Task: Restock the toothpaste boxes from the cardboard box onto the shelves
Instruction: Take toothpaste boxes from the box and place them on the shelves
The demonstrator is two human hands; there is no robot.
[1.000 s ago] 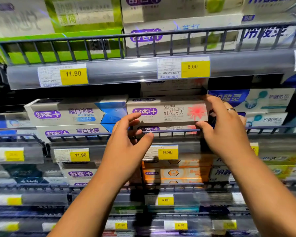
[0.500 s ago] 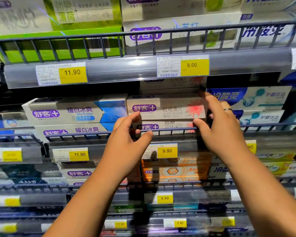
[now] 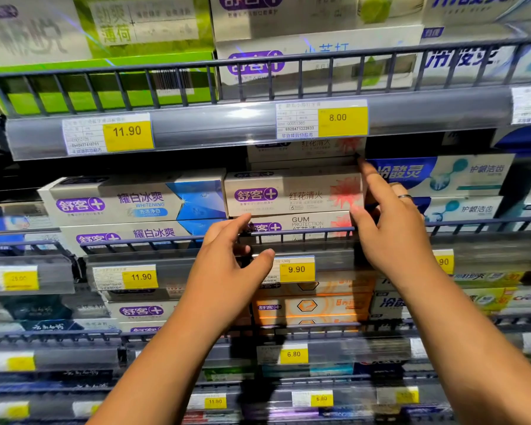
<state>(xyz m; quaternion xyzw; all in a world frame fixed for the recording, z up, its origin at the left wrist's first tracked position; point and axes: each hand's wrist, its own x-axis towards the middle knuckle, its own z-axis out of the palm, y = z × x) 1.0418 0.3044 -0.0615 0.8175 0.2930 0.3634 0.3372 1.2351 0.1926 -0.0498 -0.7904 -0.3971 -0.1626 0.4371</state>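
Observation:
A white toothpaste box with a red flower (image 3: 292, 194) lies flat on the middle shelf, on top of a matching box (image 3: 304, 223). A third one (image 3: 307, 147) sits above it, further back. My right hand (image 3: 390, 228) touches the top box's right end, index finger straight up along it and thumb at its lower front corner. My left hand (image 3: 230, 262) hovers relaxed in front of the shelf rail (image 3: 288, 233). Its index fingertip is just under the box's lower left corner. The cardboard box is out of view.
White-and-blue whitening boxes (image 3: 135, 200) are stacked to the left and blue-and-white boxes (image 3: 442, 176) to the right. A wire rail fronts each shelf. Yellow price tags (image 3: 298, 269) line the shelf edges. Orange boxes (image 3: 310, 305) fill the shelf below.
The red-flower box, held up tilted between both hands a second ago, now lies square on the stack. My left hand has come off it and my right fingers have straightened.

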